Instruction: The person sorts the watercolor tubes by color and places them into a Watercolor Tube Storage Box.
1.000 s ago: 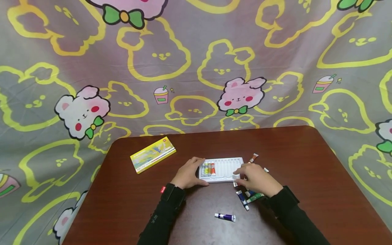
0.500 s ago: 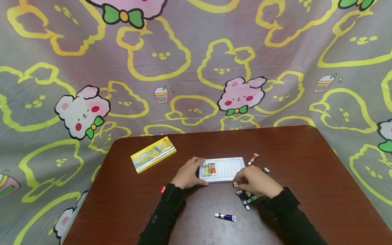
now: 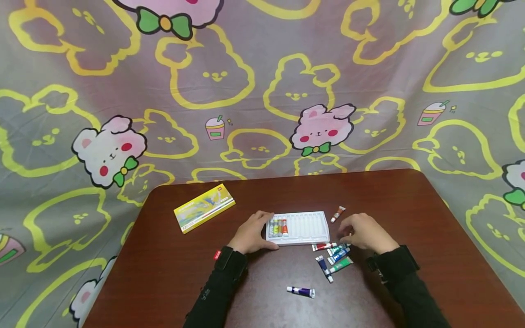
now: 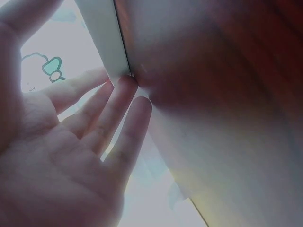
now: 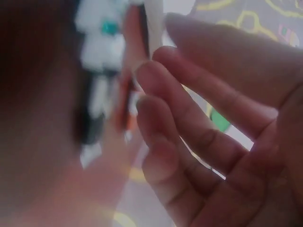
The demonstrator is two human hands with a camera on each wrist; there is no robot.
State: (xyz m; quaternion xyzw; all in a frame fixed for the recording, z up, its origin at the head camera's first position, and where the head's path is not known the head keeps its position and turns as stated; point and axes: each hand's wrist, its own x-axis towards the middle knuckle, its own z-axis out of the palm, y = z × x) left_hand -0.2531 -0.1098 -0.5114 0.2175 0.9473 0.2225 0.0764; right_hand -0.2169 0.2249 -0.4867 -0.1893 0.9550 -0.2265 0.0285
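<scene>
My left hand point(image 3: 252, 233) holds the left end of a white plastic tray point(image 3: 305, 228), thumb at its front corner and fingers at the far corner. In the left wrist view its extended fingers point(image 4: 135, 123) touch the tray's edge. Several yellow-to-orange paint tubes point(image 3: 279, 227) fill the tray's left slots. My right hand point(image 3: 365, 233) hovers right of the tray, fingers loosely bent and nothing visible between them. By its fingertips lie a teal tube point(image 3: 338, 248), a blue tube point(image 3: 339, 256) and a red tube point(image 3: 324, 246). In the right wrist view the nearby tubes are blurred.
A green tube point(image 3: 341, 265) and a dark blue tube point(image 3: 325, 269) lie in front of the pile. A violet tube point(image 3: 301, 292) lies nearer the person, a brown tube point(image 3: 338, 214) behind. A yellow paint box point(image 3: 205, 208) sits at the table's back left.
My right hand has moved right, away from the tray's front right corner, uncovering the red, teal and blue tubes. It now covers a dark tube seen earlier. My left hand stays put.
</scene>
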